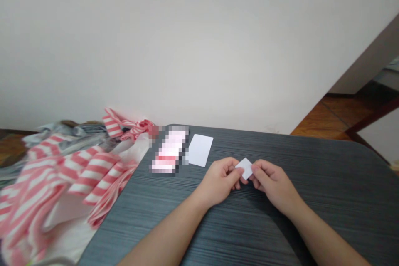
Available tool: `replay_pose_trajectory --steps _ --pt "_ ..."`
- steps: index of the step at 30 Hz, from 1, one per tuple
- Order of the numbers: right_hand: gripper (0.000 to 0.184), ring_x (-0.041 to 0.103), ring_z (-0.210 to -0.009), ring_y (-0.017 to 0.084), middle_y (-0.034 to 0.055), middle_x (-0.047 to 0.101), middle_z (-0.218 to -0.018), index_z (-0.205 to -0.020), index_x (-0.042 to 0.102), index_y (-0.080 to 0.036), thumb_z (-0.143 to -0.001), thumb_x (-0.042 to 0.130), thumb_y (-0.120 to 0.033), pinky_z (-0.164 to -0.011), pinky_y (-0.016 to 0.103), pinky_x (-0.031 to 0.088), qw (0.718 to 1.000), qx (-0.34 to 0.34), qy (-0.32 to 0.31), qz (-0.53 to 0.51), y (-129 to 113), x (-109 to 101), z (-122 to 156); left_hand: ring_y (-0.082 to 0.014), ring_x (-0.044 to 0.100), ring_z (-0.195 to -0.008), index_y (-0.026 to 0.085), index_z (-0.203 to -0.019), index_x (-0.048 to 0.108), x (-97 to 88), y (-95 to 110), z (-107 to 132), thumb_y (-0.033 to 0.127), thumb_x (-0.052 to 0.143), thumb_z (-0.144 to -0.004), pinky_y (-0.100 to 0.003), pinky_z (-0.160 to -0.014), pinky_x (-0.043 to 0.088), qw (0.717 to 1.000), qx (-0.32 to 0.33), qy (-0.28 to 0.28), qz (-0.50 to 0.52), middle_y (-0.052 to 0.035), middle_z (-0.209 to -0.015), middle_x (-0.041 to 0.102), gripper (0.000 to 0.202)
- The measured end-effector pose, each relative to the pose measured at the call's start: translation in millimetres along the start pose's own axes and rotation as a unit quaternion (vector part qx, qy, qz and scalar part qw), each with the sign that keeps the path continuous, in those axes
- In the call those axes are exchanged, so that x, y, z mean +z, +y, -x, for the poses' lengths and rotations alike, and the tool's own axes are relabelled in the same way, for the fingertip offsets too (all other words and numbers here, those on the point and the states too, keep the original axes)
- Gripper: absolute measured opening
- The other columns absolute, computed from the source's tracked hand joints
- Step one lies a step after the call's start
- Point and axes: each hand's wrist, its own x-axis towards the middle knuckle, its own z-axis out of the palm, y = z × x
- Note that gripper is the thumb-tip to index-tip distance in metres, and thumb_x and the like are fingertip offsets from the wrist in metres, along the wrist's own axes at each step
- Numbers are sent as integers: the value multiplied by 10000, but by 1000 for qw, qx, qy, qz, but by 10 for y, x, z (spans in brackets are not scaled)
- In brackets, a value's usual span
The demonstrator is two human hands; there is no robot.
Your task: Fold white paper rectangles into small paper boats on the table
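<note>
Your left hand point(218, 179) and right hand point(274, 185) are close together at 12 o'clock, their fingertips point(253, 168) narrowly pinching a small white paper square point(245, 168) above the dark grey table point(314, 212). A larger white card point(200, 150) lies flat and untouched at 11 o'clock, beside a pixelated packet point(170, 150), with pink-striped cloth point(84, 170) heaped at 10 o'clock.

Mosaic blur hides the flat object point(169, 151); the striped cloth point(90, 170) runs off leftward.

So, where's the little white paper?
In the head view, the little white paper is pinched between the left hand and right hand, over the dark table, to the right of the white card.
</note>
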Motion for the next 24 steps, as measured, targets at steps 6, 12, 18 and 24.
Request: replay_pose_trajectory --steps 6,12,18,24 --pt "330 452 -507 110 -34 519 -550 -740 575 -178 -943 505 -428 -509 231 332 999 14 -26 -21 20 1 -18 -80 537 -540 145 -837 588 4 8 -4 309 568 -894 -188 -533 421 1000 1 4 11 -15 -698 660 174" --pt "325 450 -513 111 -35 522 -556 -718 565 -180 -943 519 -410 -518 234 339 999 -2 -34 -2 9 -11 2 -86 527 -523 144 -818 597 -2 35 -8 350 532 -916 -199 -526 423 1000 12 -3 16 -7 -669 637 238" --pt "311 472 -525 118 -34 529 -556 -702 571 -184 -939 518 -379 -539 239 359 999 -14 -43 9 -27 -13 2 -95 513 -496 152 -751 600 -14 45 7 369 509 -926 -202 -511 406 999 8 20 -25 7 -569 596 294" --pt "256 464 -511 113 -41 522 -558 -733 588 -181 -916 539 -353 -525 234 350 999 7 -51 13 -64 -16 1 -93 512 -475 149 -719 597 -5 80 29 366 521 -914 -199 -488 403 999 0 30 -24 6 -556 598 302"
